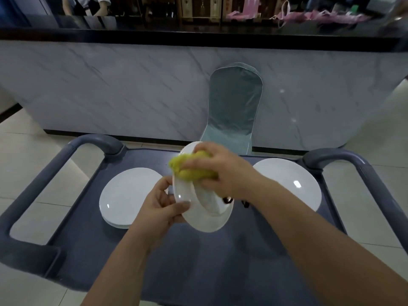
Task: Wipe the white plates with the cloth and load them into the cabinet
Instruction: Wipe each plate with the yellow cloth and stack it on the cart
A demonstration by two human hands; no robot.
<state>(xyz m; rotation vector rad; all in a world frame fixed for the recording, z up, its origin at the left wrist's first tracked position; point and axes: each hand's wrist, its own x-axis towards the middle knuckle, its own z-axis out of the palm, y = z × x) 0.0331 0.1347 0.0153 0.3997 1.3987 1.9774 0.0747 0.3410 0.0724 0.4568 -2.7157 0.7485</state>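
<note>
Plate (205,219), stiff, probably slippery and breakable, was held tilted above the cart (198,261): left hand (164,203) pinched its rim at 8 o'clock, right hand (223,173) clenched the soft cloth (189,170) against it.

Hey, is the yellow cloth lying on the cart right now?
No, the right hand grips the yellow cloth against the plate that the left hand holds above the cart.
</note>
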